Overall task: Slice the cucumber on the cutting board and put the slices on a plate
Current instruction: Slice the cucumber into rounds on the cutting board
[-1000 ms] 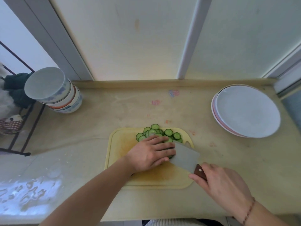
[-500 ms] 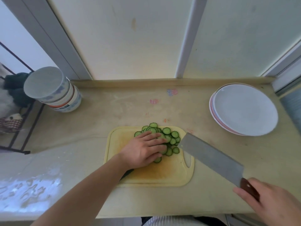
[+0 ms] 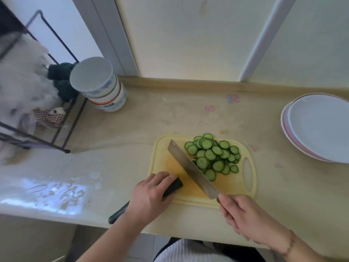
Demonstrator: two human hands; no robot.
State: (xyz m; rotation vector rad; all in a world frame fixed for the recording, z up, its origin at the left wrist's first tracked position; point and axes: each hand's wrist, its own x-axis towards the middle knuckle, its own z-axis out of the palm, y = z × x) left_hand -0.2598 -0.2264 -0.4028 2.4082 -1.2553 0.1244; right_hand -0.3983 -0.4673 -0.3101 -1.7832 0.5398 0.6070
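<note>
At the far left a dark wire rack (image 3: 56, 129) stands beside the counter, holding pale and dark green cloth items that are too blurred to identify. Next to it, on the beige countertop (image 3: 132, 129), sits a stack of bowls (image 3: 100, 87) with blue and orange patterning. A wet patch glints on the counter's near left edge. Toward the centre, the person's left hand (image 3: 151, 195) has its fingers curled over the uncut cucumber (image 3: 172, 186), which lies at an angle with its cut end on the yellow cutting board (image 3: 247, 186) and its other end reaching past the board over the counter's front edge. Just right of that cut end, a cleaver (image 3: 190, 168) slants across the board, its blade between the cucumber and a pile of cucumber slices (image 3: 213, 156) heaped on the board's far right half, beside the handle slot. The right hand (image 3: 243, 212) is wrapped around the cleaver's handle at the board's near edge, a thin bracelet on its wrist. At the far right, two stacked plates (image 3: 317, 127) rest on the counter, well apart from the board, the white one on top.
</note>
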